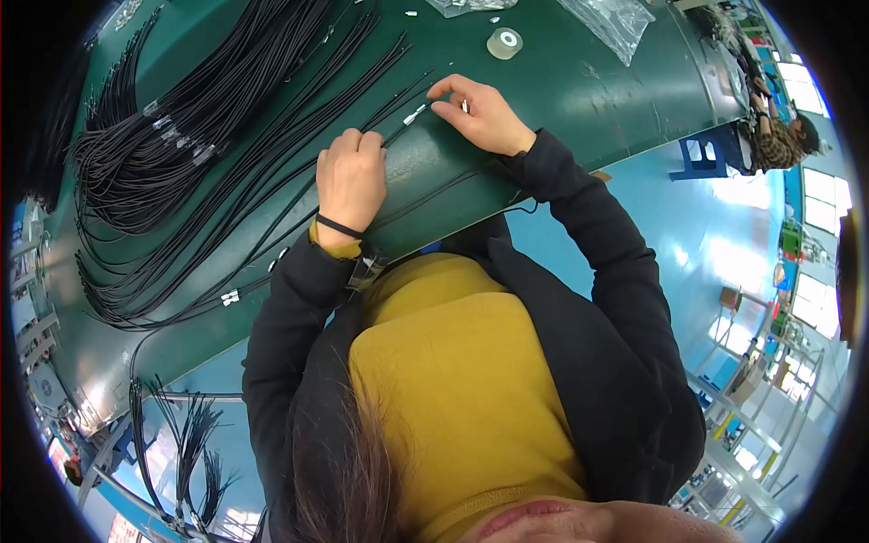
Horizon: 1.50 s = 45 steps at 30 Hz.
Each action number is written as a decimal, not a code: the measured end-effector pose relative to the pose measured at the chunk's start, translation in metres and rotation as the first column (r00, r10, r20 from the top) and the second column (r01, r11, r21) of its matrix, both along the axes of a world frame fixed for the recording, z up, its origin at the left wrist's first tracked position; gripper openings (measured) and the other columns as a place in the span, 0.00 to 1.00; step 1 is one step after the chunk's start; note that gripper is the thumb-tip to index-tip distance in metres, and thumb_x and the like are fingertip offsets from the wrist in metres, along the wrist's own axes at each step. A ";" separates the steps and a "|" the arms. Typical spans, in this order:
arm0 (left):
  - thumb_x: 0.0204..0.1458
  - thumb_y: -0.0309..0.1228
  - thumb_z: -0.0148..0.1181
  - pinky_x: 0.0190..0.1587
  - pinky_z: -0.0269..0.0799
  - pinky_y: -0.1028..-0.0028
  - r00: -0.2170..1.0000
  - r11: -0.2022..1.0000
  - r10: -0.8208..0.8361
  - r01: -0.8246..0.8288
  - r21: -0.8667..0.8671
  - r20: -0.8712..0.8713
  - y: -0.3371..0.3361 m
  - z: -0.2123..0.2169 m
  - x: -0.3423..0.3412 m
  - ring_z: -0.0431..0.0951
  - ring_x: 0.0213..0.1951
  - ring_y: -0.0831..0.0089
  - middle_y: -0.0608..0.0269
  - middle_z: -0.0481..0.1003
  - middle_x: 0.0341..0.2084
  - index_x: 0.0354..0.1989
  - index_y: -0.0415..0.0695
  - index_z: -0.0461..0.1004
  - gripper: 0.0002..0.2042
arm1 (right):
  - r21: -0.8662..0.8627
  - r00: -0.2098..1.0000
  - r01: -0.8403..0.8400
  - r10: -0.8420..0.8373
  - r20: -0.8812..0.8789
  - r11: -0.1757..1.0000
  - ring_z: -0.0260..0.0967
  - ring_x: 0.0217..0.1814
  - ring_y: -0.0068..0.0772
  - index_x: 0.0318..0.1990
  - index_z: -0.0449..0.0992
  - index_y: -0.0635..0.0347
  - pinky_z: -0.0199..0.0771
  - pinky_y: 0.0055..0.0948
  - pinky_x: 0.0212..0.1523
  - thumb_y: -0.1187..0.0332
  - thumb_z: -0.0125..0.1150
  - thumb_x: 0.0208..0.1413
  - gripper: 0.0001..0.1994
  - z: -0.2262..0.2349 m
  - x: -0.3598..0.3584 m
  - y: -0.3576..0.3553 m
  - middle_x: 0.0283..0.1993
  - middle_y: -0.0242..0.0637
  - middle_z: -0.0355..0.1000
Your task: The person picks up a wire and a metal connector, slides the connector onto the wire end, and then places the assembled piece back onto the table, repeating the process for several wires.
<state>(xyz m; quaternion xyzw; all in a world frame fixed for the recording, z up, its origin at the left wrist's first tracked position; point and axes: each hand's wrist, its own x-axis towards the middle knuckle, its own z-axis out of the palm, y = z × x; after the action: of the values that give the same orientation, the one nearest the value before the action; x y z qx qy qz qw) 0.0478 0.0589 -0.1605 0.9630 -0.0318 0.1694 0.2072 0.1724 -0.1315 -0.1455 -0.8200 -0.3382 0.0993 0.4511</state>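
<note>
My left hand (351, 181) is closed over thin black cables (294, 201) at the table's near side, its fingertips curled down out of sight. Just beyond it, a small white connector (415, 115) sits on a black cable. To the right of that connector, my right hand (486, 118) has its thumb and index finger curved toward each other near a cable end. A small white piece (465, 106) shows inside the curl of that hand, partly hidden; its kind is too small to make out. Between my hands and the table edge lies another thin black cable (425, 196).
Large bundles of black cables (244, 72) cover the left of the green table (579, 109). A tape roll (504, 42) and a clear plastic bag (615, 27) lie at the far side. More cables (186, 434) hang over a rail at lower left. A person (783, 140) sits at far right.
</note>
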 end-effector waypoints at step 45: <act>0.45 0.28 0.62 0.36 0.65 0.66 0.913 0.920 0.351 -0.295 0.259 -0.207 0.170 0.017 -0.203 0.72 0.35 0.64 0.64 0.72 0.29 0.32 0.46 0.78 0.05 | -0.221 0.992 0.026 0.002 0.125 0.975 0.71 0.34 0.53 0.33 0.72 0.62 0.70 0.41 0.34 0.66 0.54 0.55 0.08 -0.018 -0.019 -0.071 0.29 0.49 0.72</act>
<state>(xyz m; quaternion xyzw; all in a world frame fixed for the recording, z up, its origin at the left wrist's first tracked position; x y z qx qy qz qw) -0.1556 0.2290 -0.1431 0.9854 0.1364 0.0743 0.0697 0.1533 -0.2022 -0.1632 -0.8719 -0.3474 0.0825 0.3351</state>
